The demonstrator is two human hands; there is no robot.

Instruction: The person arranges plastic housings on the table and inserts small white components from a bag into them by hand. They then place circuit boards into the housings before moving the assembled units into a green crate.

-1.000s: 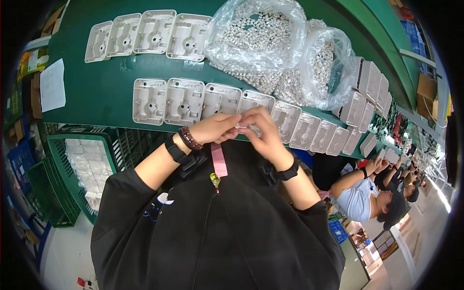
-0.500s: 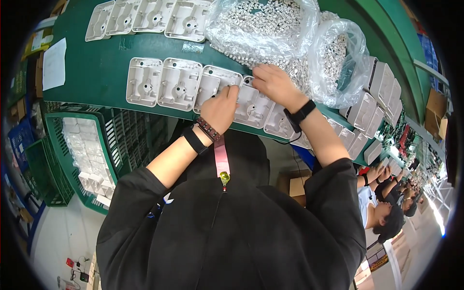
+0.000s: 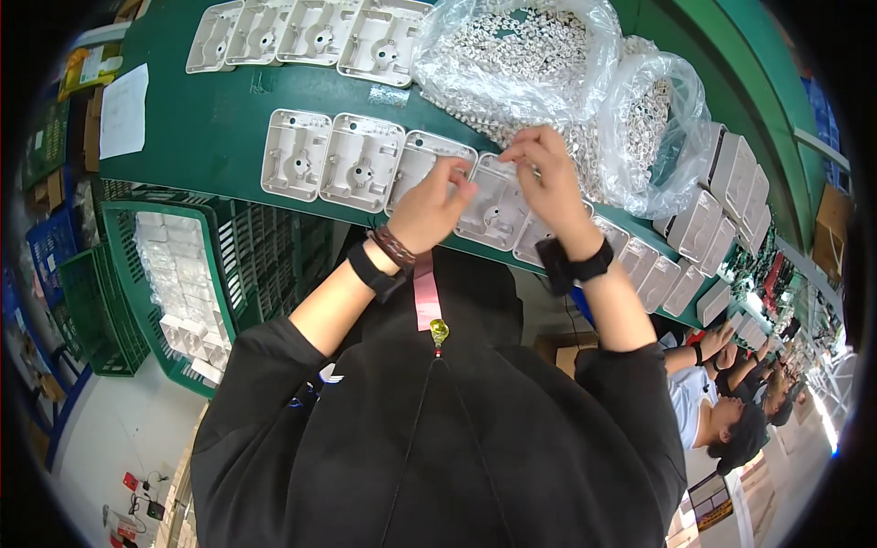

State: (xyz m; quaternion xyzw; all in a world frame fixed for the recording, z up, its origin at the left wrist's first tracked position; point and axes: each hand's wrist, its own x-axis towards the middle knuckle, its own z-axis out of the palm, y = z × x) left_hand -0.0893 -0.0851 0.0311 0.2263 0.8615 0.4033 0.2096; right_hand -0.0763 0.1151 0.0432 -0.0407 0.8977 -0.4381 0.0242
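Observation:
A row of light grey plastic housings (image 3: 361,178), open side up, lies along the near edge of the green table. My left hand (image 3: 429,210) is over the third housing (image 3: 425,151) from the left, thumb and forefinger curled together; anything between them is too small to make out. Above the far end of the neighbouring housing (image 3: 493,212) is my right hand (image 3: 548,178), its fingertips pinched; what they hold, if anything, I cannot tell. Just beyond that hand, small white plastic parts (image 3: 585,146) are heaped beside clear plastic bags.
Two clear bags (image 3: 512,87) of small parts stand at the back. More housings (image 3: 384,46) line the far left, and others are stacked (image 3: 731,183) at right. A green crate (image 3: 219,301) with wrapped pieces stands left, below the table. Other people (image 3: 722,411) sit to the right.
My right hand has risen slightly away from the housing, fingers drawn into a pinch. My left hand has lifted and turned over the third housing. The whole view has shifted a little.

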